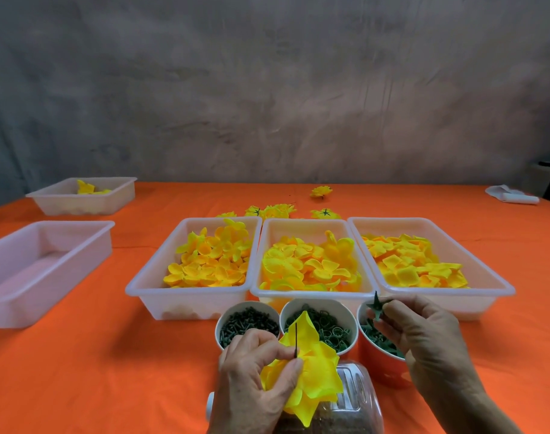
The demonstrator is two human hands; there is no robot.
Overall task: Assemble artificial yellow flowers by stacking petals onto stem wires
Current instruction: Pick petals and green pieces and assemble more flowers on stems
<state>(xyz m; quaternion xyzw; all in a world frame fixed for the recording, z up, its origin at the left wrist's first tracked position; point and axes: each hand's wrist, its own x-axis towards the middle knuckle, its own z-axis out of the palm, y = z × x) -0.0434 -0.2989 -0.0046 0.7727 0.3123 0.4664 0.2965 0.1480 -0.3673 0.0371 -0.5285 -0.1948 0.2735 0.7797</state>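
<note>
Petal stack (311,368) on stem wire (295,339), near centre, pinched in my left hand (254,374). Right hand (424,333) pinches green star piece (377,305) over right cup (380,349). I'd line its hole with the wire tip, slide down slowly.

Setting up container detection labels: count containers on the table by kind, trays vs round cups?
Trays with petals: 4
Trays with nothing visible inside: 1
Round cups of green parts: 3
Total: 8
</note>
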